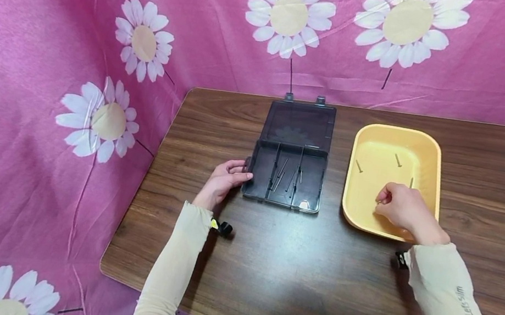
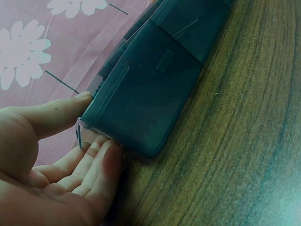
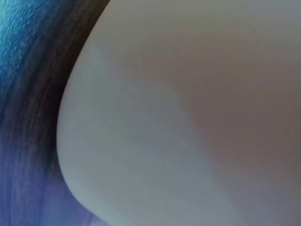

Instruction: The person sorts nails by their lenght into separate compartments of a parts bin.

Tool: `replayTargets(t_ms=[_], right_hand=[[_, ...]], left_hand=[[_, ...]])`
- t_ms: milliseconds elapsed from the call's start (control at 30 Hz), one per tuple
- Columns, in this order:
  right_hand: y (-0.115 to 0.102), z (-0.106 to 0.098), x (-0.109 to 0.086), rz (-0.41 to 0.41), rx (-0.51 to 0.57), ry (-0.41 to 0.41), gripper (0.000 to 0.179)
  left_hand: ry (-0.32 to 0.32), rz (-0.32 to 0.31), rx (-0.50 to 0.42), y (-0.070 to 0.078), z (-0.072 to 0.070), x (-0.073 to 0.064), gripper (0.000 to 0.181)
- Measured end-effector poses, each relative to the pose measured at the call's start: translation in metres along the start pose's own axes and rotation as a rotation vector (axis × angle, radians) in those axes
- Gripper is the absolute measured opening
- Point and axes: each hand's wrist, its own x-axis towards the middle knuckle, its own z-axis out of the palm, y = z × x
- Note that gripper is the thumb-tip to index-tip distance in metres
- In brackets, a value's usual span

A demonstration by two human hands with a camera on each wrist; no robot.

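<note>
A dark translucent plastic case [image 1: 284, 185] lies with its lid [image 1: 299, 124] folded back. Dividers split it into compartments, and several screws [image 1: 280, 176] lie in the middle and beside the dividers. My left hand [image 1: 223, 180] holds the case's left edge; in the left wrist view the thumb is on the rim and the fingers lie along the side and underside. Inside a yellow tray [image 1: 357, 211] my right hand [image 1: 402, 206] has thumb and fingers pinched together, with a tiny bit of a screw [image 1: 378, 202] at the fingertips, mostly hidden. Other screws [image 1: 398, 160] lie on the tray floor.
Both containers stand on a brown wooden table [image 1: 288, 275]. A pink flowered cloth [image 1: 215, 17] hangs behind and to the left. The tray's pale outer wall [image 3: 141, 141] fills most of the right wrist view, hiding the right hand there.
</note>
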Motion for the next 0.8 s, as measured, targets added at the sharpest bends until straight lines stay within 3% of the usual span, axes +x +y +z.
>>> replayTargets(t_ms=[800], right_hand=[[0.002,-0.013,-0.006,-0.026,0.029,0.121,0.009]], left_hand=[[0.005,-0.014,-0.020,0.001,0.000,0.001,0.048]])
